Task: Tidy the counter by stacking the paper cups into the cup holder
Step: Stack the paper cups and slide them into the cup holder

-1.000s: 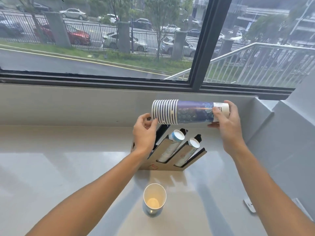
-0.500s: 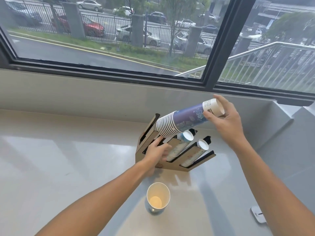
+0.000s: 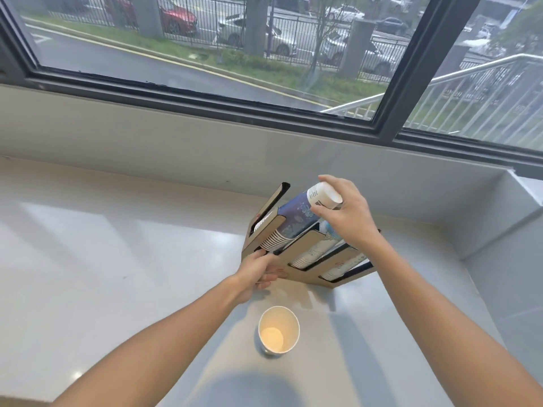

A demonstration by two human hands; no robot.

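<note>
A cardboard cup holder (image 3: 316,270) with slanted slots stands on the white counter (image 3: 117,259) near the wall. A long stack of blue-patterned paper cups (image 3: 295,218) lies slanted in its leftmost slot, rims down. My right hand (image 3: 346,214) grips the white upper end of that stack. My left hand (image 3: 258,270) holds the holder's front left corner. Two other cup stacks (image 3: 314,252) fill the slots to the right. A single paper cup (image 3: 278,330) stands upright on the counter, in front of the holder.
A low wall under a wide window runs behind the holder. A raised ledge (image 3: 511,230) closes off the counter's right side.
My right hand has tipped the cup stack from level to slanted and lowered it into the leftmost slot. My left hand left the stack's rim end and took the holder's corner.
</note>
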